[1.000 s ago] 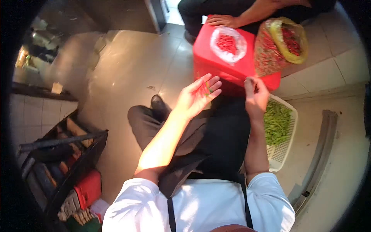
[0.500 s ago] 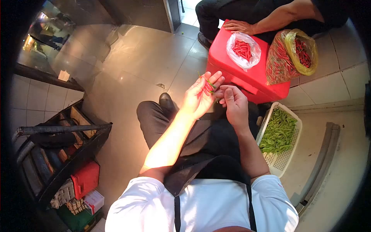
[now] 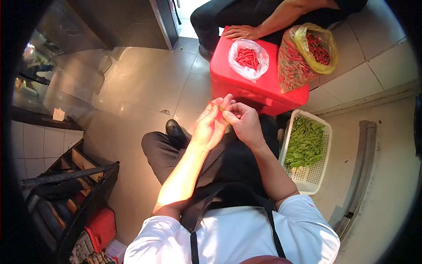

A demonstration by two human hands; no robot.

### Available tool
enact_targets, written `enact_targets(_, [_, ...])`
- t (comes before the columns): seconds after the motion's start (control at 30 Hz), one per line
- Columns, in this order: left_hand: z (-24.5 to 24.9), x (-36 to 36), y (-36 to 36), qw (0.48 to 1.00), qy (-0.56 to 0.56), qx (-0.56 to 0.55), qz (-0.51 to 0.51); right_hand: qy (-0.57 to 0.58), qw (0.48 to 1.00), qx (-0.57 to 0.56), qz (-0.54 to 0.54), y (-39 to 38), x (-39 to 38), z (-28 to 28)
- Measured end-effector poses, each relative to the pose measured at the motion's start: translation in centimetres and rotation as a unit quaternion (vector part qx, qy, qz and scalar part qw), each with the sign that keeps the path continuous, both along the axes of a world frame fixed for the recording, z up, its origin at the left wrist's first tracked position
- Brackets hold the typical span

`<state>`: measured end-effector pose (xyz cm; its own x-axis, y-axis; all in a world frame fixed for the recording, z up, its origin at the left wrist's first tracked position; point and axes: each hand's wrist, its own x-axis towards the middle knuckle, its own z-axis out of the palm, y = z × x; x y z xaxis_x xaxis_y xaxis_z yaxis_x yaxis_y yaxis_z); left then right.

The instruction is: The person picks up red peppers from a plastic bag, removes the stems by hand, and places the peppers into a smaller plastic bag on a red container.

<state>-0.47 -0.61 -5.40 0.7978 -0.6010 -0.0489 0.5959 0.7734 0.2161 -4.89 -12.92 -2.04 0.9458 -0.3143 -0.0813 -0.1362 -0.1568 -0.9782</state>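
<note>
On top of the red box (image 3: pixel 266 83), two bags: one white plastic bag (image 3: pixel 253 75) with red chillies (image 3: pixel 247 58) inside, and, at the right end, one yellow-rimmed bag (image 3: pixel 301 46) full of more. In front of the box's right end, one white basket (image 3: pixel 307 180), part-filled with green vegetable pieces (image 3: pixel 303 145). Nearer than the box, two hands now together, well apart a second ago: left hand (image 3: pixel 209 127) half curled around slim chillies (image 3: pixel 214 105), count unclear; right hand (image 3: pixel 246 127) pinched, thumb to forefinger, at their green stems. On the box's far left edge, another person's hand (image 3: pixel 240 33), flat as before.
</note>
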Motion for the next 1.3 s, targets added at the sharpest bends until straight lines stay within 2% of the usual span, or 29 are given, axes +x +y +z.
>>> enact_targets(0.07, [-0.4, -0.1, -0.5, 1.0, 0.001, -0.016, -0.008, 0.01, 1.0, -0.022, -0.007, -0.2, -0.3, 0.3])
enact_targets(0.17, [-0.3, 0.1, -0.2, 0.993, 0.071, -0.095, -0.02, -0.022, 0.998, 0.058, -0.019, -1.4, -0.7, 1.8])
enact_targets(0.2, [-0.1, 0.4, -0.1, 0.994, 0.059, -0.094, -0.02, -0.07, 0.997, -0.018, -0.034, -2.6, -0.8, 3.0])
enact_targets(0.27, [0.2, 0.5, 0.4, 0.995, 0.042, -0.092, -0.017, -0.158, 0.979, -0.062, -0.11, -6.0, -0.3, 6.8])
enact_targets(0.3, [0.0, 0.7, 0.6, 0.995, 0.031, -0.094, -0.013, -0.196, 0.954, -0.119, -0.193, -8.7, 0.5, 8.5])
enact_targets(0.4, [0.6, 0.7, 1.0, 0.994, 0.022, -0.11, -0.003, -0.287, 0.868, -0.242, -0.325, -18.6, 3.4, 11.6])
enact_targets(0.47, [1.2, 0.5, 1.0, 0.995, 0.022, -0.098, 0.018, -0.27, 0.843, -0.338, -0.32, -25.0, 5.7, 11.4])
enact_targets(0.53, [1.4, 0.8, 1.1, 0.992, -0.015, -0.127, 0.009, -0.193, 0.855, -0.375, -0.3, -26.8, 6.2, 10.4])
enact_targets(0.6, [2.0, 0.8, 1.7, 0.993, 0.001, -0.113, 0.018, -0.293, 0.83, -0.35, -0.321, -23.4, 5.6, 9.9])
enact_targets(0.73, [0.9, 1.5, 2.2, 0.996, -0.004, -0.078, 0.05, -0.221, 0.926, -0.255, -0.168, -10.4, 1.3, 7.1])
enact_targets(0.77, [0.7, 1.6, 2.1, 0.996, -0.008, -0.07, 0.055, -0.203, 0.96, -0.155, -0.117, -6.6, 0.3, 6.2])
enact_targets(0.8, [0.5, 1.6, 2.0, 0.997, -0.01, -0.062, 0.054, -0.221, 0.966, -0.122, -0.054, -4.3, -0.3, 4.5])
enact_targets(0.83, [1.1, 1.3, 2.0, 0.997, 0.004, -0.043, 0.063, -0.19, 0.971, -0.143, -0.022, -2.0, -1.1, 3.6])
enact_targets(0.87, [1.4, 1.1, 1.8, 0.997, -0.004, -0.022, 0.073, -0.219, 0.967, -0.132, 0.017, -0.9, -1.0, 1.6])
enact_targets(0.93, [1.5, 0.9, 1.5, 0.995, -0.025, 0.015, 0.094, -0.15, 0.988, -0.045, -0.002, 2.2, -1.0, 1.0])
enact_targets(1.0, [1.3, 0.7, 1.1, 0.991, -0.059, 0.05, 0.11, -0.128, 0.991, 0.02, -0.022, 3.4, -0.7, 1.1])
enact_targets(1.1, [1.7, 0.4, 0.5, 0.987, -0.084, 0.056, 0.122, -0.217, 0.975, -0.044, -0.015, 3.3, 0.4, -1.0])
enact_targets(1.2, [1.1, 0.2, 0.3, 0.985, -0.094, 0.068, 0.125, -0.163, 0.985, 0.035, -0.037, 3.1, -0.1, 0.2])
enact_targets(1.3, [1.3, -0.1, 0.4, 0.992, -0.048, 0.056, 0.106, -0.085, 0.996, -0.025, -0.031, 1.3, -0.1, 0.8])
